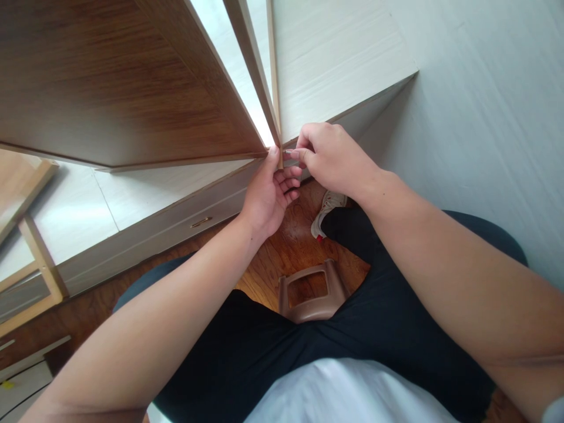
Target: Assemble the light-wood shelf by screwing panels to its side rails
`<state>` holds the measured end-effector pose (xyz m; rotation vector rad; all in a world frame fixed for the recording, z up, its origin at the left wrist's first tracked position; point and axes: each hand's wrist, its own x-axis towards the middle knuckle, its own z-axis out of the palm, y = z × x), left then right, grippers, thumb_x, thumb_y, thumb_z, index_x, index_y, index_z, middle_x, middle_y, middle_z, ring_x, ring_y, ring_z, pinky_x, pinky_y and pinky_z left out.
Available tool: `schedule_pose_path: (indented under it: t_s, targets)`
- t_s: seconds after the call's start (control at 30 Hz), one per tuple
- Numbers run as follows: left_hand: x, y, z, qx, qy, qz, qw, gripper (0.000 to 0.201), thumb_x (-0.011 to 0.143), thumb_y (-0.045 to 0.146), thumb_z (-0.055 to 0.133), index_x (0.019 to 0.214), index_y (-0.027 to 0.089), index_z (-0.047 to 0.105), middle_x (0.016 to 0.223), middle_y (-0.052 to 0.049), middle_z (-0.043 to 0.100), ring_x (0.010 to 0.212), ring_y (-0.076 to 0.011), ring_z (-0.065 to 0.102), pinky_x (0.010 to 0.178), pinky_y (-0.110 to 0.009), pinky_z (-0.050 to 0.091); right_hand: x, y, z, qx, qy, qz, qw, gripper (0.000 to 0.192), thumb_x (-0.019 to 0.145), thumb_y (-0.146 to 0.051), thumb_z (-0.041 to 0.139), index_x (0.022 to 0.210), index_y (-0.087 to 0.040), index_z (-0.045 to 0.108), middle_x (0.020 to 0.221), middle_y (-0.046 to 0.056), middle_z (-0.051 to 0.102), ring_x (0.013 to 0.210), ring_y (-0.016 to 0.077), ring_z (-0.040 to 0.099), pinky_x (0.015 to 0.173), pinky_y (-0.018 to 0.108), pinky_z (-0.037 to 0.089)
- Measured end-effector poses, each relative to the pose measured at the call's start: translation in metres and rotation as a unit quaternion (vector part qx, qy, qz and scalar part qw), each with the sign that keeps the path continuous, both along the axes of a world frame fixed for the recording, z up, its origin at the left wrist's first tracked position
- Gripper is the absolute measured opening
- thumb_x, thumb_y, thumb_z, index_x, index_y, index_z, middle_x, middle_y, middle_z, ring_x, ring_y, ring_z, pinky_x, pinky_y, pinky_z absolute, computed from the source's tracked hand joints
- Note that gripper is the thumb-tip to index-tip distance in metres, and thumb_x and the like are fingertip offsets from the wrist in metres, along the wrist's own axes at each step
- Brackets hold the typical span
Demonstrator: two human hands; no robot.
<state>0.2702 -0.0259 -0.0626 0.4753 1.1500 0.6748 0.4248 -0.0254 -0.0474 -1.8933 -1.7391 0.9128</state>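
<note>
My left hand point(268, 194) grips the lower corner of a wooden frame, its thumb against the end of a narrow wooden bar point(258, 70) and its fingers curled beneath. Close by on the right, my right hand point(332, 155) pinches a small, thin metal piece point(288, 151), possibly a screw, against the end of that bar. The fingertips hide most of the piece. A large brown wooden panel point(132, 88) stands at the left and meets the bar near my left thumb.
The panel rests on a pale platform point(88, 205) with a drawer handle point(201, 222) in its front. Other wooden frame parts point(42, 258) are at the left. A brown plastic stool point(308, 305) shows between my legs on the wood floor. A pale wall point(484, 117) bounds the right.
</note>
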Motion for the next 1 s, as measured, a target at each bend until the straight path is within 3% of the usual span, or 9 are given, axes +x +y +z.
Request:
schedule_pose_path:
  t_s: [0.5,1.0]
  targets:
    - [-0.0026,0.0029,0.0053,-0.007,-0.047,0.003,0.999,0.037,0.099,0.059,0.068,0.104,0.024,0.073,0.072,0.003,0.073,0.059,-0.0073,0.064,0.054,-0.018,0.044,-0.0006,0.0,0.0007,0.007,-0.016,0.002,1.0,0.021,0.1,-0.034,0.065,0.083,-0.022,0.068,0.085,0.009,0.073,0.082,0.0244,0.064,0.073,0.036,0.045]
    - [-0.0026,0.0031,0.0058,-0.01,-0.037,-0.001,0.999,0.04,0.097,0.063,0.067,0.096,0.024,0.072,0.072,0.002,0.072,0.059,-0.0077,0.063,0.053,-0.017,0.044,-0.0006,-0.0003,0.002,-0.002,0.011,-0.004,1.0,0.022,0.098,-0.03,0.067,0.077,-0.022,0.063,0.084,0.008,0.072,0.082,0.025,0.066,0.076,0.037,0.045]
